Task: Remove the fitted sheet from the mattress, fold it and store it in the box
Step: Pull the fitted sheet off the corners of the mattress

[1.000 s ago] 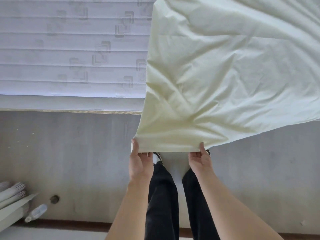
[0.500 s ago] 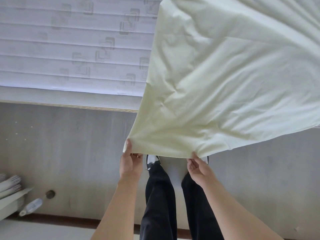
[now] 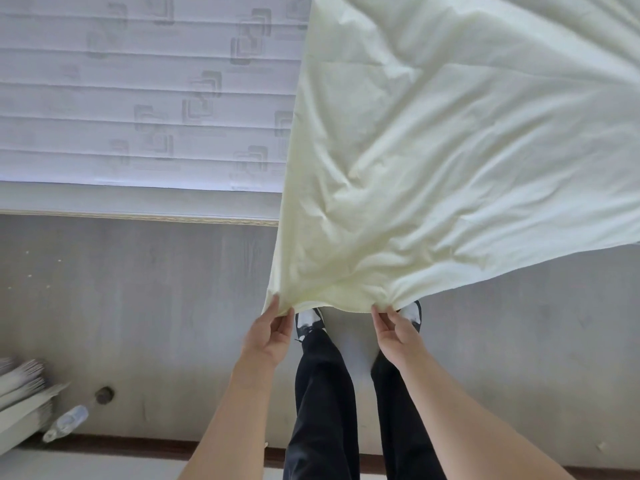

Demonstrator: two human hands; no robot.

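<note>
While it drapes off the mattress [image 3: 138, 98], pale sheet [image 3: 450, 168] pinched by both hands (left hand [image 3: 268, 336], right hand [image 3: 396, 336])

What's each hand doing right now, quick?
Left hand: pinches the near edge of the sheet.
Right hand: pinches the same edge, further right.

The fitted sheet [image 3: 450, 168] is pale matt cloth, softly creased. The mattress [image 3: 138, 98] wears quilted white fabric (stitched in ridges with faint square motifs). The floor [image 3: 138, 306] looks like matt grey wood-grain, and a clear plastic bottle [image 3: 65, 423] lies glossy on it.
</note>
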